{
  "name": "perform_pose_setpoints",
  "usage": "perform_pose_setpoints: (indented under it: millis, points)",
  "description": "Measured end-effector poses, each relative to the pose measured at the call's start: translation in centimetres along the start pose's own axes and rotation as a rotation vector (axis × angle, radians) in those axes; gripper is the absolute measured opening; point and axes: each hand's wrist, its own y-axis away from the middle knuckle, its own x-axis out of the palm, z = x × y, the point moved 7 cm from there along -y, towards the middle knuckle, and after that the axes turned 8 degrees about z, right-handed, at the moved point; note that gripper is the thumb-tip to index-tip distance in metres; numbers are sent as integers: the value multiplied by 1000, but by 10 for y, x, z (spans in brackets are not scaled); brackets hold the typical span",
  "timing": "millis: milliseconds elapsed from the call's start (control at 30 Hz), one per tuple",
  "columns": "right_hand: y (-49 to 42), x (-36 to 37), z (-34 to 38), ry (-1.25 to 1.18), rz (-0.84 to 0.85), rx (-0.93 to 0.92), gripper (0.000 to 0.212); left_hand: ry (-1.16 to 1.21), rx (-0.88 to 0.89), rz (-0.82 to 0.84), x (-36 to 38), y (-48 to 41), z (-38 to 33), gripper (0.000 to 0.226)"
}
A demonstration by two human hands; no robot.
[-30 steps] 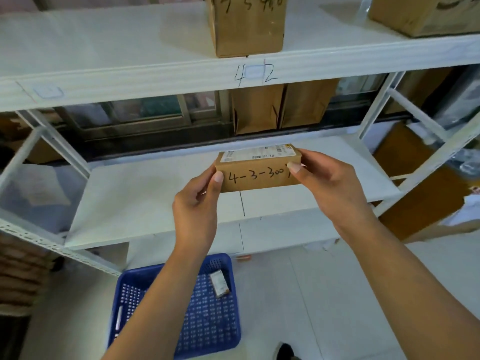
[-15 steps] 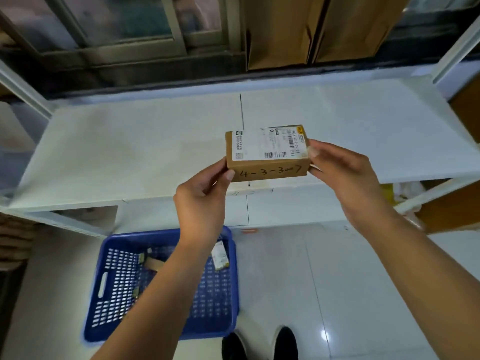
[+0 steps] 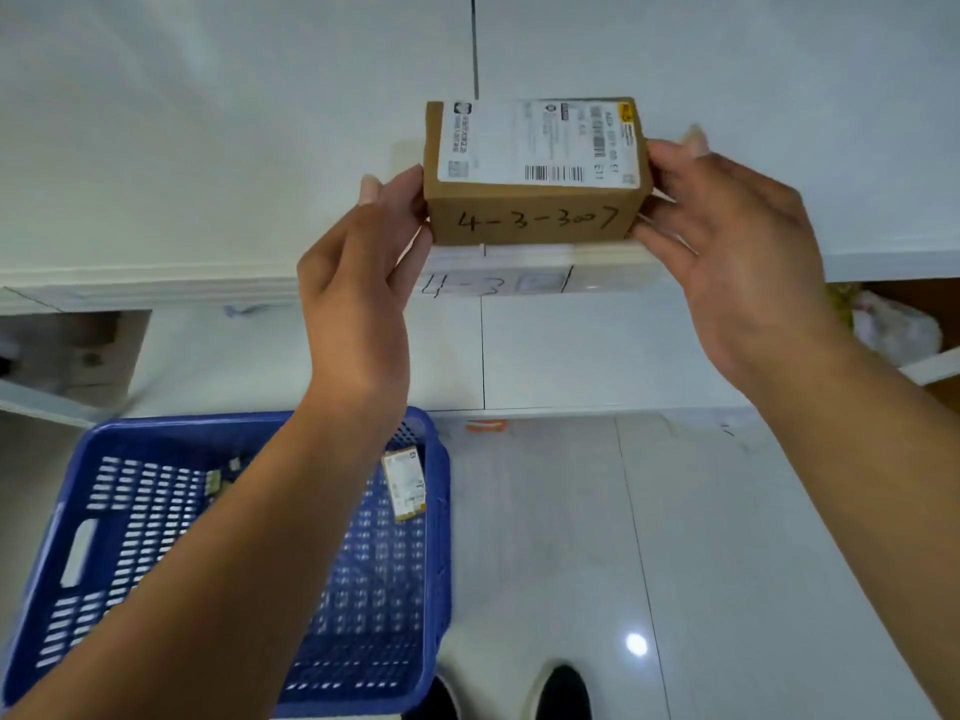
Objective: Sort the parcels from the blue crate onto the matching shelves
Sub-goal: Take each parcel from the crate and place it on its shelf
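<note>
We hold a brown cardboard box [image 3: 535, 171] in the upper middle of the frame, over the front edge of the white shelf [image 3: 208, 148]. Whether it rests on the board or hangs just above it, we cannot tell. Our left hand [image 3: 358, 272] pinches its left end between thumb and fingers, and our right hand [image 3: 737, 252] clasps the right end the same way. "4-3-3007" is handwritten on its near face, and the shelf lip below reads "4-3" (partly hidden). At lower left sits the blue crate [image 3: 260, 420], with 1 small parcel [image 3: 404, 485] against its right wall.
</note>
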Motion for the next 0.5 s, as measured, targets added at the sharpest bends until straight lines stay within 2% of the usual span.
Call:
perform_pose_setpoints:
  millis: [133, 500]
  points:
    - [-8, -5, -3, 17, 25, -26, 35, 1, 14, -14, 2, 0, 7, 38]
    - [-6, -11, -8, 26, 14, -51, 32, 18, 9, -44, 3, 1, 7, 37]
